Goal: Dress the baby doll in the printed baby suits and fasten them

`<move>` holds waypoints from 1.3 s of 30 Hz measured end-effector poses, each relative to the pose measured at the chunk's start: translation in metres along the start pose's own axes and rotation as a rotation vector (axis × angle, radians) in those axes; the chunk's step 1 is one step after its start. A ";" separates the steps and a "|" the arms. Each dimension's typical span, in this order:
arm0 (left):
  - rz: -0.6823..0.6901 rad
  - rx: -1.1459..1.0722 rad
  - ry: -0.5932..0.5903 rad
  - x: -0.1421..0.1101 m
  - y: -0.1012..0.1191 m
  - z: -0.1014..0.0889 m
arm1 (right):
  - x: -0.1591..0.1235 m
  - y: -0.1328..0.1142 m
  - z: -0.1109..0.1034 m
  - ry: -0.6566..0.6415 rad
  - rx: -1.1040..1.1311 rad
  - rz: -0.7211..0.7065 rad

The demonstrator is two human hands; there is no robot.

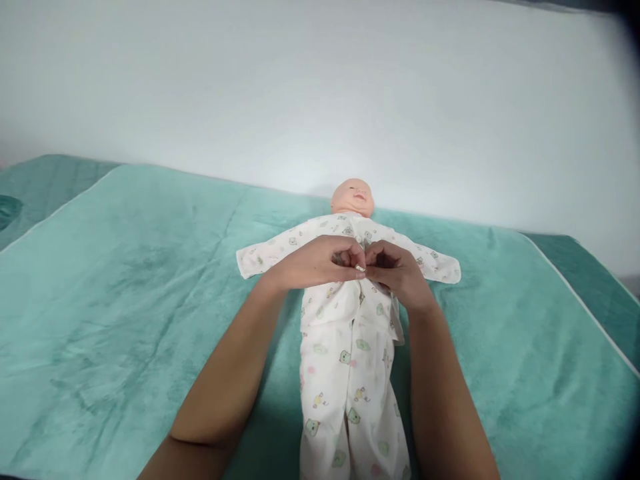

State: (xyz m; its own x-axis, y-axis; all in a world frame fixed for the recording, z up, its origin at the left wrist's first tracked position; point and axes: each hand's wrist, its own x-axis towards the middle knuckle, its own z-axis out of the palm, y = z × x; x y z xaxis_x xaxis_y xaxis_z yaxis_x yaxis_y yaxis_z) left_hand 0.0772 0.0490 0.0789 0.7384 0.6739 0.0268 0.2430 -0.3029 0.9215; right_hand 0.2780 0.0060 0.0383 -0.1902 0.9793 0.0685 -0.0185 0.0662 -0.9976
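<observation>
A baby doll [353, 195] lies on its back in a white long-sleeved shirt [327, 307] and matching trousers [325, 387], printed with small green, pink and yellow animals. Over the doll's chest my left hand [325, 260] is closed in a pinch, with a small pale bit of the shirt's front edge showing at the fingertips. Facing it, my right hand [397, 273] also pinches the shirt front, its fingertips meeting the left ones. Whether a fastener sits between the fingers is too small to tell. Both sleeves are spread out to the sides.
Beneath the doll is a teal plush blanket [125, 287] with creases and pale edging. A darker teal cover [575, 260] shows past its right edge. A plain white wall [300, 87] rises right behind the doll's head.
</observation>
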 end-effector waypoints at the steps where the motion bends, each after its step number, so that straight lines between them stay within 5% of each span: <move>1: -0.002 -0.010 -0.002 0.000 -0.001 0.000 | 0.000 0.000 0.000 0.004 0.001 0.004; 12: 0.048 -0.136 -0.049 -0.003 -0.002 -0.002 | -0.001 0.001 -0.001 0.066 0.004 -0.010; 15: 0.067 -0.193 0.143 -0.005 -0.007 0.004 | 0.003 0.013 -0.002 0.330 0.019 -0.112; 19: 0.049 0.042 0.551 -0.012 -0.029 0.015 | 0.005 0.034 -0.004 0.569 -0.168 -0.172; 24: -0.118 0.123 0.688 -0.053 -0.057 0.043 | -0.021 0.046 0.006 0.653 -0.307 -0.151; 27: -0.189 0.093 0.625 -0.084 -0.063 0.064 | -0.050 0.047 0.015 0.634 -0.389 -0.122; 33: -0.202 0.083 0.600 -0.120 -0.061 0.084 | -0.110 0.049 0.019 0.363 -0.769 -0.086; 39: -0.001 0.294 0.733 -0.116 -0.045 0.102 | -0.130 0.051 0.027 0.463 -0.824 -0.461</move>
State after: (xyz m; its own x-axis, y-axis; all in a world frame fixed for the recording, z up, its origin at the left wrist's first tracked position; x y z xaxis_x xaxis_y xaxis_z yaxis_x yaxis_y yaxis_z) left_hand 0.0447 -0.0840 -0.0048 0.1601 0.9157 0.3686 0.4753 -0.3988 0.7842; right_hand 0.2749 -0.1235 -0.0209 0.0626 0.7922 0.6071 0.7128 0.3903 -0.5828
